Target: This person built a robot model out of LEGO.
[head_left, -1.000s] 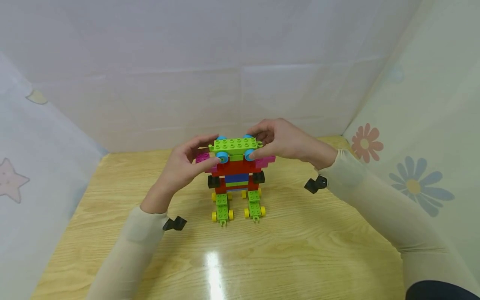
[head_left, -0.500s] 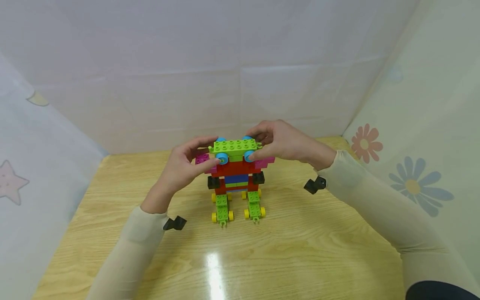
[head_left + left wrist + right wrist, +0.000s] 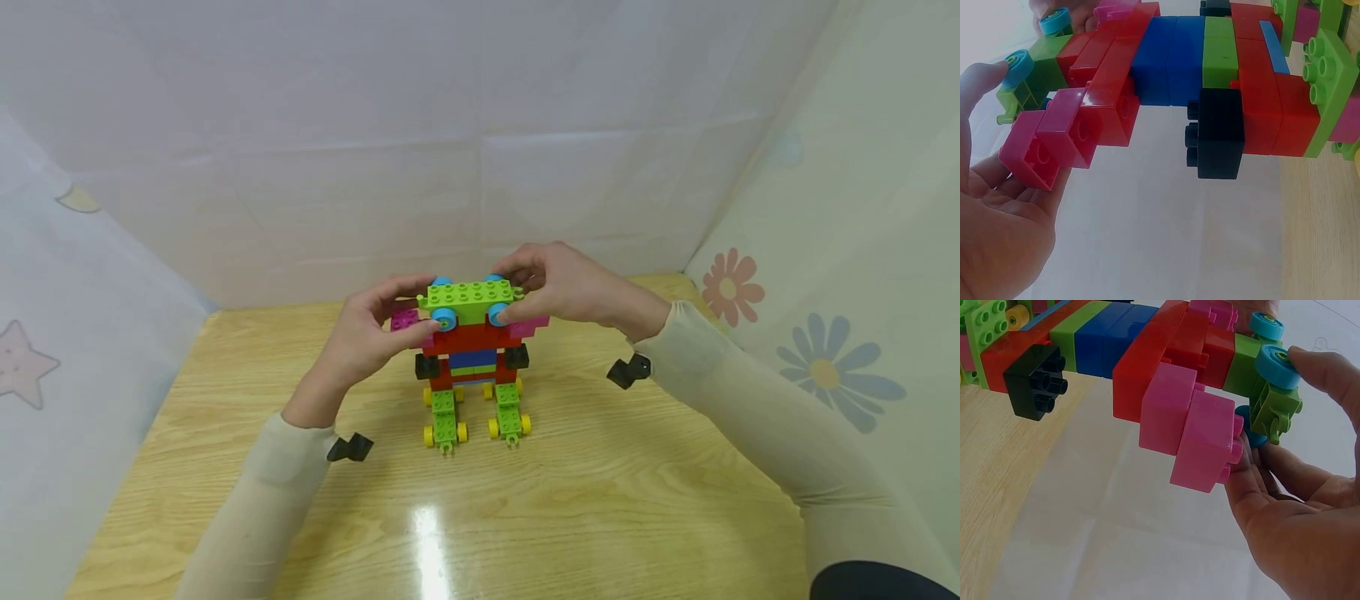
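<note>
A figure of toy building bricks stands on the table, with a red body, blue bricks in the middle and two green legs on yellow wheels. At its top lies a green wheeled base with blue wheels. My left hand grips the base's left end, thumb on the front blue wheel and fingers behind. My right hand pinches the right end likewise, its thumb on the other front wheel. Pink bricks stick out at both sides, close to my fingers.
Black bricks jut from the figure's sides. The wooden table reaches back to a pale sheet-covered wall. Patterned sheets hang at left and right.
The green wheeled base sits slightly lower on the figure, and both hands have come down a little with it. Their hold on the blue wheels looks the same.
</note>
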Demonstrator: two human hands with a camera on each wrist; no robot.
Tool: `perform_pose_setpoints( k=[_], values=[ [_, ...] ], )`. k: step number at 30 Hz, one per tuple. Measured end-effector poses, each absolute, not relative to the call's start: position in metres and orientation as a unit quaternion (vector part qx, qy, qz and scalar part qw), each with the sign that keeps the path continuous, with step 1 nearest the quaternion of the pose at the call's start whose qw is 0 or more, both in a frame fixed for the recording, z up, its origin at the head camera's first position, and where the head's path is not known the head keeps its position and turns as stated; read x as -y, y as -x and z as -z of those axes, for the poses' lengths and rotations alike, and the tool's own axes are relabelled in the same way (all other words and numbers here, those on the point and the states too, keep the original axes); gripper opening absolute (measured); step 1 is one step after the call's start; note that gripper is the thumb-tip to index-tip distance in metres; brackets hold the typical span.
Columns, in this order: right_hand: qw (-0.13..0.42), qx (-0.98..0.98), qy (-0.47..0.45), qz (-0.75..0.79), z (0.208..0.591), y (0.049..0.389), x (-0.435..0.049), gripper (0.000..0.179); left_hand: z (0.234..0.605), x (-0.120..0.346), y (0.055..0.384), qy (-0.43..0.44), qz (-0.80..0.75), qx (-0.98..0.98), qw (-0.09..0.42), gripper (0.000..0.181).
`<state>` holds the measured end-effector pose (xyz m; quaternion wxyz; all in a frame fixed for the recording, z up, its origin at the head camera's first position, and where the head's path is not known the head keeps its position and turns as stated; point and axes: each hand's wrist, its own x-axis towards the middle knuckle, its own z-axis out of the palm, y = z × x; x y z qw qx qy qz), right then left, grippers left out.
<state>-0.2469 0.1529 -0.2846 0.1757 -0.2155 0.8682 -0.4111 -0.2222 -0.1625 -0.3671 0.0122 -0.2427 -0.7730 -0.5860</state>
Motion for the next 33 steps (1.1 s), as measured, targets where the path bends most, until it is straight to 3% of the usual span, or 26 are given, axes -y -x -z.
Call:
perform_pose_setpoints(
  k=[12, 17, 22, 27, 33],
  values=[
    [0.163, -0.848, 0.237, 0.445, 0.294, 0.242, -0.177, 0.075, 0.384, 0.176, 0.216, 0.228, 0.566, 0.792, -0.003, 0.066],
    [0.154, -0.824, 0.254, 0.482, 0.325, 0.24, -0.197, 0.077, 0.415, 0.192, 0.207, 0.188, 0.553, 0.811, -0.018, 0.058],
    [0.194, -0.803, 0.22, 0.519, 0.367, 0.242, -0.212, 0.081, 0.443, 0.201, 0.201, 0.166, 0.524, 0.835, -0.034, 0.048],
    [0.205, -0.805, 0.181, 0.527, 0.41, 0.241, -0.21, 0.066, 0.455, 0.202, 0.199, 0.161, 0.509, 0.845, -0.027, 0.045],
    [0.181, -0.802, 0.169, 0.543, 0.439, 0.234, -0.197, 0.048, 0.459, 0.199, 0.197, 0.154, 0.498, 0.853, -0.025, 0.042]
  ],
)
